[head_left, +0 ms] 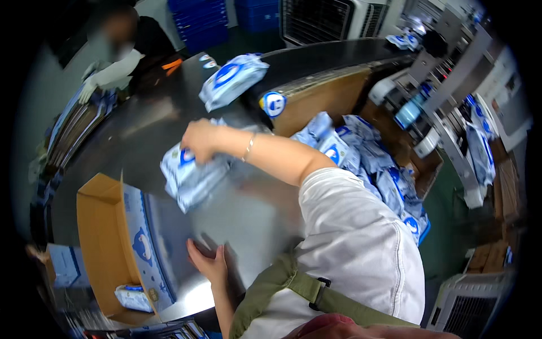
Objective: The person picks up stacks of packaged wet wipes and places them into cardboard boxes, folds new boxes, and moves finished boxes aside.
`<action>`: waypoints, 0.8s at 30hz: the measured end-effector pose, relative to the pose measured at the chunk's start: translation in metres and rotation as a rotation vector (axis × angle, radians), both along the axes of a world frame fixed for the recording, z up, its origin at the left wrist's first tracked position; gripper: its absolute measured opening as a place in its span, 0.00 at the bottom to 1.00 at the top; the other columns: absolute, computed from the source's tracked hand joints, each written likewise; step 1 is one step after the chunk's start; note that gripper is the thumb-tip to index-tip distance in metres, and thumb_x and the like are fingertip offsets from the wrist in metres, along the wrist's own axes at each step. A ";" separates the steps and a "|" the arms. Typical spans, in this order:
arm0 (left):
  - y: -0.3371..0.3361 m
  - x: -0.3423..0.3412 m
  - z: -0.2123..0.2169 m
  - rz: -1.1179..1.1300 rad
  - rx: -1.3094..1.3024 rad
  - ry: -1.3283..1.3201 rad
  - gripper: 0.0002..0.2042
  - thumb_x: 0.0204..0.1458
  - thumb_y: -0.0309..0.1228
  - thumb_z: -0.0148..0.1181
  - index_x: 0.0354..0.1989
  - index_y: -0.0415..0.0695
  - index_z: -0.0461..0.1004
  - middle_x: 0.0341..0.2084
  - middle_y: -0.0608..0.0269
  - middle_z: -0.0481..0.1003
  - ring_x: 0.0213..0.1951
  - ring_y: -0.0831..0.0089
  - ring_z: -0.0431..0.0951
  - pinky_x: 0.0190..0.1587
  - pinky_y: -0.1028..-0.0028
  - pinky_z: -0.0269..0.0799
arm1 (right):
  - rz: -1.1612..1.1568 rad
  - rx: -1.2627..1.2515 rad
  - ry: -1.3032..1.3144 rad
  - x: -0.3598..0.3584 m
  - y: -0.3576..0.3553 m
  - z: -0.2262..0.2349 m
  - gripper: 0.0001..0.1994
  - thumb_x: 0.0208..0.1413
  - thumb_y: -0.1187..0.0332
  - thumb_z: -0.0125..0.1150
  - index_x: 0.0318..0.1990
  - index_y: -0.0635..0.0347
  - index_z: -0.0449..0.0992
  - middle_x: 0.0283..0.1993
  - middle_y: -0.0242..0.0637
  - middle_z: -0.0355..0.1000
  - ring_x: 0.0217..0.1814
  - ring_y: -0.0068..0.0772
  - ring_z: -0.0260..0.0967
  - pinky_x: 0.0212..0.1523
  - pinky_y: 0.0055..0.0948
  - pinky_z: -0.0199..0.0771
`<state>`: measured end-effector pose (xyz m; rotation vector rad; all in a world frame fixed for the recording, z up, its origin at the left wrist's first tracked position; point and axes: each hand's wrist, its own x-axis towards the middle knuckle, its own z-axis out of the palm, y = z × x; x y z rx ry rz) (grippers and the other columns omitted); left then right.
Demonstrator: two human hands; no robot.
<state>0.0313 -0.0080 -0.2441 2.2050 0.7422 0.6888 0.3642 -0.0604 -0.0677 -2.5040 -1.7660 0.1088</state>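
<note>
Keeping the right hand [199, 138] curled tight over the pack [189, 178] on the steel table [254, 220], just beside the open box [104, 243], seems wise; left hand [208, 261] lies flat, fingers spread, steadying; lift squarely, lest it sag

**Right arm stretched across, left hand flat**

Right hand [199, 140] reaches far forward and to the left, arm crossing the body, elbow bent, thin bracelet at the wrist; fingers curled down in a grip. Left hand [208, 261] lies low and close to the torso, palm down, fingers spread, holding nothing. Forearm rises from the lower edge.
</note>
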 end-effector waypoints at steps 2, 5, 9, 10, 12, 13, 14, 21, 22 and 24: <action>-0.020 -0.003 0.020 -0.099 -0.016 -0.043 0.51 0.31 0.30 0.75 0.66 0.36 0.50 0.62 0.42 0.57 0.65 0.49 0.55 0.68 0.57 0.41 | 0.096 0.004 0.067 -0.043 -0.043 0.009 0.27 0.25 0.65 0.65 0.44 0.49 0.80 0.33 0.45 0.77 0.41 0.49 0.75 0.40 0.44 0.76; -0.029 -0.021 -0.007 -0.149 -0.163 -0.069 0.56 0.29 0.31 0.77 0.68 0.34 0.45 0.65 0.42 0.53 0.67 0.52 0.53 0.69 0.61 0.42 | 0.272 -0.022 0.194 -0.096 -0.087 0.017 0.28 0.26 0.65 0.64 0.45 0.51 0.80 0.29 0.47 0.76 0.37 0.53 0.74 0.38 0.46 0.75; -0.028 -0.036 -0.009 -0.076 -0.310 -0.122 0.50 0.31 0.31 0.76 0.65 0.32 0.52 0.62 0.44 0.59 0.63 0.57 0.59 0.65 0.63 0.52 | 0.309 -0.135 0.268 -0.119 -0.093 0.027 0.28 0.27 0.63 0.66 0.46 0.53 0.79 0.33 0.50 0.76 0.40 0.55 0.74 0.40 0.45 0.74; -0.031 -0.039 0.008 -0.047 -0.338 -0.135 0.48 0.33 0.30 0.76 0.64 0.31 0.54 0.60 0.45 0.61 0.61 0.58 0.62 0.64 0.64 0.55 | 0.316 -0.100 0.353 -0.111 -0.087 0.024 0.29 0.28 0.62 0.66 0.47 0.55 0.79 0.35 0.50 0.77 0.42 0.53 0.74 0.42 0.43 0.73; 0.000 -0.024 0.029 -0.156 -0.352 -0.230 0.33 0.43 0.28 0.69 0.59 0.31 0.63 0.51 0.49 0.71 0.52 0.64 0.71 0.58 0.67 0.63 | 0.333 -0.031 0.524 -0.074 -0.053 0.008 0.30 0.31 0.61 0.67 0.50 0.57 0.78 0.40 0.51 0.77 0.46 0.49 0.74 0.45 0.40 0.72; 0.025 -0.014 0.027 -0.078 -0.436 -0.142 0.24 0.49 0.30 0.64 0.53 0.30 0.69 0.43 0.50 0.76 0.45 0.65 0.75 0.54 0.67 0.66 | 0.255 -0.100 0.739 -0.054 -0.034 -0.010 0.28 0.35 0.61 0.67 0.50 0.59 0.77 0.43 0.49 0.77 0.47 0.45 0.74 0.47 0.38 0.71; 0.043 0.000 0.035 -0.103 -0.372 -0.041 0.19 0.53 0.34 0.60 0.47 0.29 0.72 0.36 0.52 0.78 0.36 0.67 0.77 0.40 0.69 0.74 | 0.177 -0.164 0.955 -0.034 -0.010 -0.039 0.27 0.39 0.61 0.67 0.51 0.61 0.77 0.46 0.47 0.77 0.49 0.41 0.74 0.49 0.37 0.70; 0.049 0.008 0.088 0.079 -0.096 0.307 0.29 0.49 0.40 0.63 0.57 0.34 0.65 0.44 0.44 0.74 0.44 0.52 0.75 0.43 0.61 0.72 | 0.164 -0.060 1.390 -0.081 0.027 -0.125 0.21 0.55 0.55 0.59 0.45 0.67 0.78 0.47 0.44 0.76 0.50 0.35 0.70 0.51 0.35 0.66; 0.035 0.002 0.092 0.086 0.129 0.273 0.32 0.49 0.40 0.63 0.60 0.35 0.62 0.49 0.41 0.72 0.51 0.49 0.73 0.52 0.59 0.70 | 0.160 0.013 1.325 -0.086 0.013 -0.116 0.21 0.56 0.55 0.59 0.45 0.67 0.77 0.47 0.45 0.76 0.51 0.37 0.70 0.52 0.36 0.66; 0.011 0.024 0.123 -0.008 0.528 0.225 0.38 0.48 0.42 0.63 0.65 0.39 0.55 0.59 0.40 0.63 0.65 0.46 0.56 0.67 0.51 0.44 | 0.180 0.150 1.181 -0.081 -0.003 -0.104 0.22 0.57 0.54 0.57 0.47 0.66 0.77 0.47 0.47 0.75 0.52 0.42 0.70 0.53 0.37 0.67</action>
